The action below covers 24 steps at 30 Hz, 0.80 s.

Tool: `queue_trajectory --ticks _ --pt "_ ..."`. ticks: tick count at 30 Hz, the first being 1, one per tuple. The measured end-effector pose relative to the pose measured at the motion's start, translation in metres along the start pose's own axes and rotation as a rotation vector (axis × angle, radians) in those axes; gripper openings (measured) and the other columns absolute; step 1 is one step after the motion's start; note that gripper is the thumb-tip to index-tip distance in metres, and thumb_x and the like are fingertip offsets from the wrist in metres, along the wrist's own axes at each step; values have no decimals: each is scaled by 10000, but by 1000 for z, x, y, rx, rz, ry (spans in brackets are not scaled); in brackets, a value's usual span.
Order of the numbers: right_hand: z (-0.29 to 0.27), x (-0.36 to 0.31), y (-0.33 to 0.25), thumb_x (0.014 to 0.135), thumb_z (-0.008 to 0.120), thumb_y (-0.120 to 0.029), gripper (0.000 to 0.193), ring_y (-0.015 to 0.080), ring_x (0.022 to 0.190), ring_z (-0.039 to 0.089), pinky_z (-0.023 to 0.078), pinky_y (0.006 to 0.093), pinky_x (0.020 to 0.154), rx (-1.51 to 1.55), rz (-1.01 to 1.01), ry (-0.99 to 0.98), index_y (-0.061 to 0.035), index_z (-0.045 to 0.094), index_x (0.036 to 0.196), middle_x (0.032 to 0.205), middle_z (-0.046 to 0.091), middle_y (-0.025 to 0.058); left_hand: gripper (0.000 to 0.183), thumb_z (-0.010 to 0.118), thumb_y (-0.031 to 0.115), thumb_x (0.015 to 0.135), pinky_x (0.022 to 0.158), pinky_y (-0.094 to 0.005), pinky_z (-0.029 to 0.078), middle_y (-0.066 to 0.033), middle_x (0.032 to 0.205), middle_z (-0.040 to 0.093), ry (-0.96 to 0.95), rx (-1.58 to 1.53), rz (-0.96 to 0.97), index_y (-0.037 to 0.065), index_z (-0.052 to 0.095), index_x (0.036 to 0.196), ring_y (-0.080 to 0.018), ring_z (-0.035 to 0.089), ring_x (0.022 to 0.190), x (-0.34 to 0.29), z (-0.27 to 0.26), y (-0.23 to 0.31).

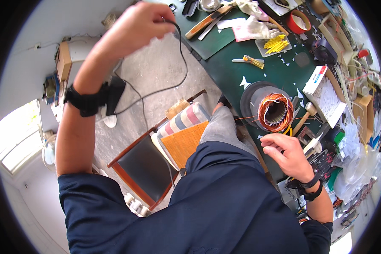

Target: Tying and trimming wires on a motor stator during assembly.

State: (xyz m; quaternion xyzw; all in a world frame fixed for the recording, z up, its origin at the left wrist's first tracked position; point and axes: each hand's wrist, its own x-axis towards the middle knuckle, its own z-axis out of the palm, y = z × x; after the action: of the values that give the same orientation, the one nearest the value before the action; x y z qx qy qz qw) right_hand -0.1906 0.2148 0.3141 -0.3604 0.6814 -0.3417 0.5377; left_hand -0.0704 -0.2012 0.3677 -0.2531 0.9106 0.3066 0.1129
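My left hand (139, 23) is raised high at the upper left and pinches a thin black cable (183, 63) that curves down toward the floor. My right hand (285, 153) hovers over the near edge of the green work table (224, 72), fingers curled, apparently pinching a thin copper wire; I cannot be sure of this. Just beyond it stands a grey motor stator (271, 108) with copper windings showing in its open end. A small wooden mallet (305, 115) lies beside the stator.
A wooden chair with a black seat (146, 167) and a striped cushion (186, 120) stands on the concrete floor. On the table lie yellow sleeves in a tray (275, 44), a red tape roll (298, 21), a utility knife (250, 61), a white box (324, 95) and loose wires.
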Motion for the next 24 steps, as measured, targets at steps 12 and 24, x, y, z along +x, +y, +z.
queue_trajectory --ticks 12,24 --pt "43 -48 41 927 689 -75 205 252 821 719 565 319 703 114 41 232 0 666 1116 953 693 139 214 604 182 949 535 -313 515 -87 706 666 -217 -65 -285 -22 668 950 -156 657 563 -33 82 -50" --pt "113 -84 99 908 703 -135 215 288 797 718 551 371 708 12 271 382 -24 675 1090 976 706 138 147 594 100 961 472 -364 574 -90 724 654 -1016 -21 -837 23 687 1045 -210 689 562 -142 155 -237"
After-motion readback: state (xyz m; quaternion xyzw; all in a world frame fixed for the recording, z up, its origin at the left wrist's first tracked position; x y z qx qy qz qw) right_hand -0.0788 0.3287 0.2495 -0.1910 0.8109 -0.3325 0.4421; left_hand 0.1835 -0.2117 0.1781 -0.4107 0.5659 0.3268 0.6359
